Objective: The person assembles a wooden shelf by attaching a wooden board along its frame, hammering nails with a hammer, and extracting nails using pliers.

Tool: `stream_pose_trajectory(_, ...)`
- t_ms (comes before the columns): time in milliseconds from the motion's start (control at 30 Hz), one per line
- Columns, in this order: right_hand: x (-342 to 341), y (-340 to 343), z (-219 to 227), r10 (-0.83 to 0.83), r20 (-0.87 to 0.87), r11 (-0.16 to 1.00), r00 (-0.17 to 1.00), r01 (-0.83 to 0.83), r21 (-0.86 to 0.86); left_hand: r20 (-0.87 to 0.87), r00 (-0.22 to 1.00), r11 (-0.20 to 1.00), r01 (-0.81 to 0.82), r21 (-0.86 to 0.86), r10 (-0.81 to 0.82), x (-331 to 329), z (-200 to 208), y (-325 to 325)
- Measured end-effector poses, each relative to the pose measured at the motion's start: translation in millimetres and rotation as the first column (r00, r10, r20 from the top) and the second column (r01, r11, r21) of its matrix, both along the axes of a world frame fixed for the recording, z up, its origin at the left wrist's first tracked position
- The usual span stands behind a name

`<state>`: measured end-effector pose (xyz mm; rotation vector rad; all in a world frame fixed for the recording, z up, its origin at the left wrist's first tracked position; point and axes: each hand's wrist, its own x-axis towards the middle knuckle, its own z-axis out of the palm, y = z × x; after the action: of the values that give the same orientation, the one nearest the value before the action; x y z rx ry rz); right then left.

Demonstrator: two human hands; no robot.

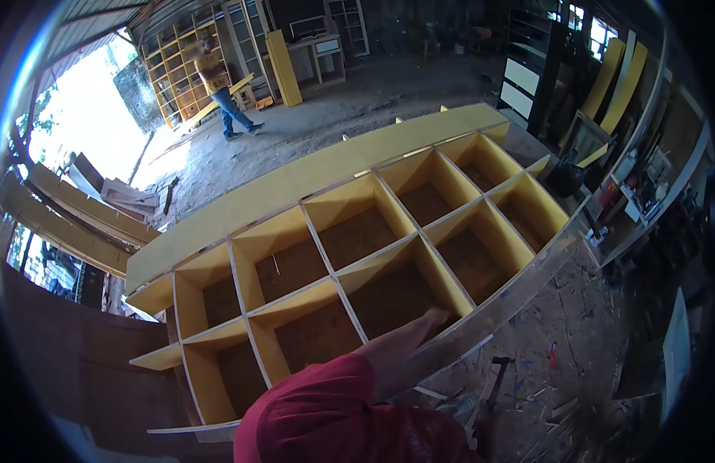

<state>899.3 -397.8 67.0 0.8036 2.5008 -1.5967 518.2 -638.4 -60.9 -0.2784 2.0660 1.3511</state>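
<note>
A large yellow shelf unit (338, 275), divided into square compartments with brown backing, lies on its back before me. My left arm, in a red sleeve, reaches over its near side. My left hand (432, 318) is at the near edge of a front compartment, beside a divider; its fingers are too dim to make out. Low in the picture, my right hand (482, 432) is in shadow, closed around the handle of a hammer (499, 372). The hammer's head points up, above the littered floor just right of the shelf unit.
Wood scraps and a small red object (552, 355) litter the floor at right. A person (221, 85) walks at the back left near an upright yellow shelf (168, 73). Curved yellow panels (68, 220) stand at left. A black cabinet (531, 73) stands back right.
</note>
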Motion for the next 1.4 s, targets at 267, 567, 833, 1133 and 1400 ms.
stream_pose_trajectory(267, -89, 30, 83, 0.078, -0.139, 0.978, 0.987, -0.048, 0.202, -0.005, 0.949, 0.941, 0.31, -0.136, -0.314, -15, -43, -1)
stream_pose_trajectory(567, -233, 140, 115, 0.218, -0.336, 0.976, 0.916, -0.211, 0.058, 0.124, 0.85, 0.773, 0.519, -0.364, -0.512, -21, -3, -14)
stream_pose_trajectory(833, -345, 139, 165, 0.469, -0.457, 0.792, 0.756, -0.589, -0.162, 0.119, 0.926, 0.828, 0.374, -0.418, -0.358, 15, 52, -10)
stream_pose_trajectory(1133, -389, 36, 309, 0.855, 0.083, 0.473, 0.512, -0.836, 0.279, -0.338, 0.93, 0.952, 0.035, -0.303, -0.142, 110, 297, -55)
stream_pose_trajectory(1400, -432, -119, 323, 0.781, 0.624, -0.373, -0.029, -0.823, 0.429, -0.249, 0.954, 0.904, 0.049, -0.425, -0.169, 144, 272, -74)
